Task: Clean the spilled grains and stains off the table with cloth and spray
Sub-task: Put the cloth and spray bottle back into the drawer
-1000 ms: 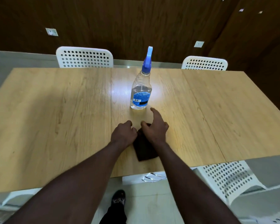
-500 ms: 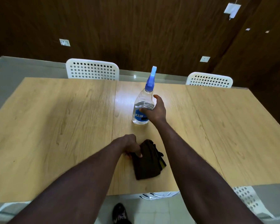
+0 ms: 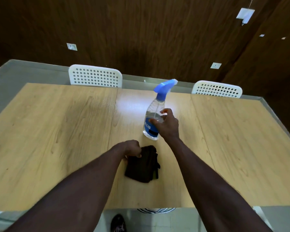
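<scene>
Tilting the bottle [image 3: 154, 113] that stood straight before, we grip it with our right hand [image 3: 168, 127]; our left hand [image 3: 132, 148] holds the cloth [image 3: 141, 167]. Spraying likely comes next.

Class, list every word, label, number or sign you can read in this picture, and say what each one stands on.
Blue label on the spray bottle: white lettering, too blurred to read.
Wall plates: no text can be made out.
So no text in this picture can be read.
</scene>
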